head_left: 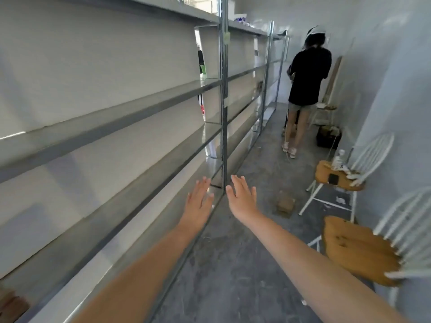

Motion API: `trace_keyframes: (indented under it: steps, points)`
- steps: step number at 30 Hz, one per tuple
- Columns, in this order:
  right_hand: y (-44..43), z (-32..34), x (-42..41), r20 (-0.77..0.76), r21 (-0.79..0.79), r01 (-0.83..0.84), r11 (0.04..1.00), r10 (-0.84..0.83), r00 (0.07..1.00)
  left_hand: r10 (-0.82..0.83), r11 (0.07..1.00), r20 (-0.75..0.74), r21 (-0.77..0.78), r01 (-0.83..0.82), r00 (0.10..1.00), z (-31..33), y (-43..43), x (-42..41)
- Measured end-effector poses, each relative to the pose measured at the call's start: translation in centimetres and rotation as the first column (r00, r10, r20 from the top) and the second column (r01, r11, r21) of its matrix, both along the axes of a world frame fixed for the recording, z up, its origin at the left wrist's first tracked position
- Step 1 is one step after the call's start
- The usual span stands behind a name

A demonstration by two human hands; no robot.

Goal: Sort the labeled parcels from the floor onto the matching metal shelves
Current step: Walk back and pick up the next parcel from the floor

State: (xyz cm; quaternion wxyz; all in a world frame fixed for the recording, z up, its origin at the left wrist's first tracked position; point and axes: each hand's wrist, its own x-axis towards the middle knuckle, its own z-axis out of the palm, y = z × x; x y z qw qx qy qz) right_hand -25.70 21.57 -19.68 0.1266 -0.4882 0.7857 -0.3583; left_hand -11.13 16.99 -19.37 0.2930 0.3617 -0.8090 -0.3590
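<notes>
Reaching, empty
Left hand [198, 201] and right hand [241, 199], fingers straight (nothing held), probably aimed at the brown parcel [285, 205] right of the fingertips.

- No word, number or brand can be read anywhere in the view; everything that might carry print is blurred or too small.
- A pale tag [227, 35] sits on the shelf upright [224, 136], just below the top shelf [247, 27]; its face shows no legible marks.
- A lower tag [225, 101] sits on the same upright, equally unreadable.
- A blue-and-white pack [240, 19] on the top shelf carries blue print, too blurred to read.
- A bottle [338, 159] on the chair [326, 173] has a label with dark specks, not legible.
</notes>
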Motion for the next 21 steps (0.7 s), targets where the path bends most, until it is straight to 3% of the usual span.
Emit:
trace_keyframes:
  steps: [7,15,21]
  points:
    - [0.9,-0.3,-13.7,-0.061,0.049,0.093,0.994,-0.09,0.994,-0.025,0.988,0.058,-0.152,0.034,0.998,-0.4,-3.0,-14.8]
    - [1.4,-1.4,-27.3,-0.061,0.119,0.227,0.966,-0.222,0.973,-0.17,0.983,0.109,-0.054,0.177,0.979,-1.3,-4.8,-27.0]
    - [1.6,-2.6,-32.7,-0.07,0.158,0.285,0.945,-0.278,0.958,-0.171,0.969,0.234,-0.136,0.206,0.957,-2.5,-6.7,-33.8]
